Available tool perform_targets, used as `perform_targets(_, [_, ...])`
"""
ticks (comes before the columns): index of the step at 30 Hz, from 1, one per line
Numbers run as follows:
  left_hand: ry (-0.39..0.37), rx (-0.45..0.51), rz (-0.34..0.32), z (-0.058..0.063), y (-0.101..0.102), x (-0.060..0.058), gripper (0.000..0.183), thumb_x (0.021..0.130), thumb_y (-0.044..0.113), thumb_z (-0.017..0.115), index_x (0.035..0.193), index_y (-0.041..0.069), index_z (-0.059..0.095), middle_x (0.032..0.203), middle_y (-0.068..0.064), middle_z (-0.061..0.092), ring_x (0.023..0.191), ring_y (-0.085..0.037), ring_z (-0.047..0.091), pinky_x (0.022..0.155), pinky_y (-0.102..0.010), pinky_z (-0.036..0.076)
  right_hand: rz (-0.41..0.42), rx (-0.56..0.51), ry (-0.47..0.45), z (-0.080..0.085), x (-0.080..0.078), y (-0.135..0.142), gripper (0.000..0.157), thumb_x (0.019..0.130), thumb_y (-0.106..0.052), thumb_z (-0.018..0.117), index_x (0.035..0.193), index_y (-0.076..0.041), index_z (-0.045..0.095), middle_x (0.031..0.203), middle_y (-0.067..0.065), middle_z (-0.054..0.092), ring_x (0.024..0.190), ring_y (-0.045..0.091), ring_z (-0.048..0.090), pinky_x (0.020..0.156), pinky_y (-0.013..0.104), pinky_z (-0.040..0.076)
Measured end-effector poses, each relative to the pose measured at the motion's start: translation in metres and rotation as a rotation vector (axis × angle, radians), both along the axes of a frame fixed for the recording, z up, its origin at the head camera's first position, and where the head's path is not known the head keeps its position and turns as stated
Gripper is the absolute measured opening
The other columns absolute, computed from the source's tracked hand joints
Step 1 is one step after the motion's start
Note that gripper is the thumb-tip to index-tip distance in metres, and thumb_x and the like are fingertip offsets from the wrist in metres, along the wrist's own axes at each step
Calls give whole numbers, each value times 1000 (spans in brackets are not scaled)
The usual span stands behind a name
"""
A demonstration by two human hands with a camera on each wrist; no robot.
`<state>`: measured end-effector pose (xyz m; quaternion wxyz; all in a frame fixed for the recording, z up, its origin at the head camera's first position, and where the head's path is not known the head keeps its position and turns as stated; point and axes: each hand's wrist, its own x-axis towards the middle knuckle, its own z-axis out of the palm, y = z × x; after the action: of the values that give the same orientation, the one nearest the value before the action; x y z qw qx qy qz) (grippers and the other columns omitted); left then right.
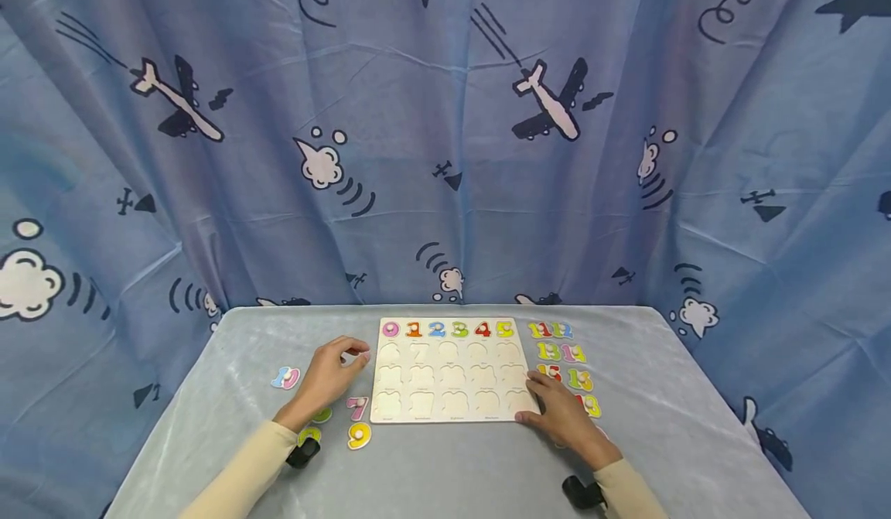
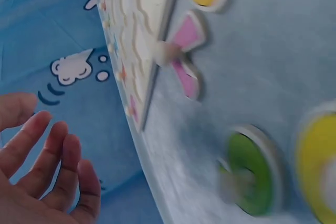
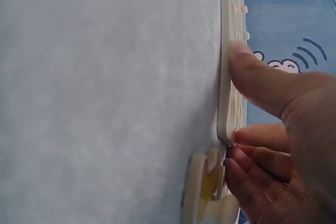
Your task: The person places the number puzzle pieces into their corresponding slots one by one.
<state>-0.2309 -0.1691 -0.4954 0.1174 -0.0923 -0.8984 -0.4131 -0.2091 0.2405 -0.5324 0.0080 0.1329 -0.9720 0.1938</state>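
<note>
A pale wooden number puzzle board (image 1: pixel 468 387) lies flat on the table, with number pieces 0 to 5 in its top row and bare recesses below. My right hand (image 1: pixel 557 411) holds its near right corner; in the right wrist view the thumb presses the front edge (image 3: pixel 227 93) and the fingertips bend at the side. Left of the board, my left hand (image 1: pixel 330 372) hovers with loosely bent fingers and nothing between them. Near it lie a pink 7 (image 1: pixel 358 403), a yellow 9 (image 1: pixel 359 435) and a blue-and-pink 10 (image 1: pixel 285 377). Green pieces (image 1: pixel 322 415) are partly hidden under the left wrist.
Two-digit pieces (image 1: pixel 548 351) stand in columns right of the board, the nearer ones partly covered by my right hand. A grey cloth (image 1: pixel 445 472) covers the table. Behind its far edge hangs a blue patterned curtain (image 1: pixel 390 256).
</note>
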Motion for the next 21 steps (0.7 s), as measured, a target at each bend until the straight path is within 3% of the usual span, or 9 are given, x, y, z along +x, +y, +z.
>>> perform_targets(13, [-57, -19, 66, -17, -38, 32, 18, 91, 17, 70, 108, 9, 73, 106, -1, 71, 97, -18, 64, 81, -33, 51, -12, -6, -47, 0, 0, 0, 81, 72, -42, 83, 133, 5, 58, 145, 19, 51, 133, 43, 47, 107, 55, 39])
perform_targets(21, [-115, -70, 67, -21, -51, 43, 22, 89, 15, 71, 110, 9, 73, 110, -3, 71, 99, -20, 65, 85, -38, 53, 6, 0, -39, 2, -1, -2, 83, 70, -41, 85, 132, 7, 57, 145, 21, 50, 132, 44, 47, 107, 55, 39])
